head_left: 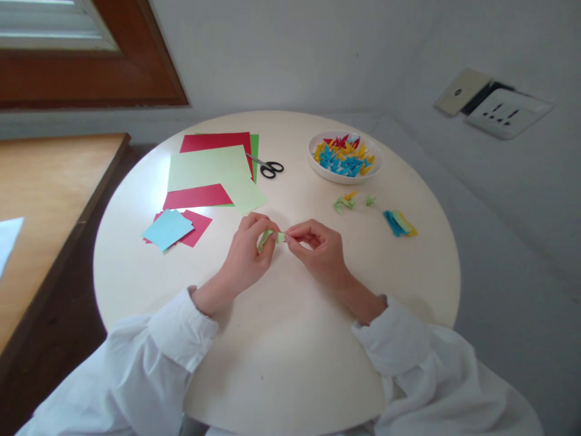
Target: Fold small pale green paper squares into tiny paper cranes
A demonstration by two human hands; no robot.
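Note:
Between my two hands is a small folded piece of light green paper (281,237), partly covered by the fingers. My left hand (251,247) pinches its left part between thumb and fingers. With thumb and fingertips, my right hand (319,247) grips its right end. Beyond the right hand lie several small folded light green paper pieces (347,204) with a bit of yellow. Left of my left hand rests a loose stack of light blue and red paper squares (167,230).
Large red and green paper sheets (206,166) lie at the back left, with black-handled scissors (269,168) at their edge. A white bowl (347,178) holds many colourful folded paper pieces. Folded blue and yellow strips (399,223) lie right. A wooden table (54,175) stands left; a wall socket (506,114) is right.

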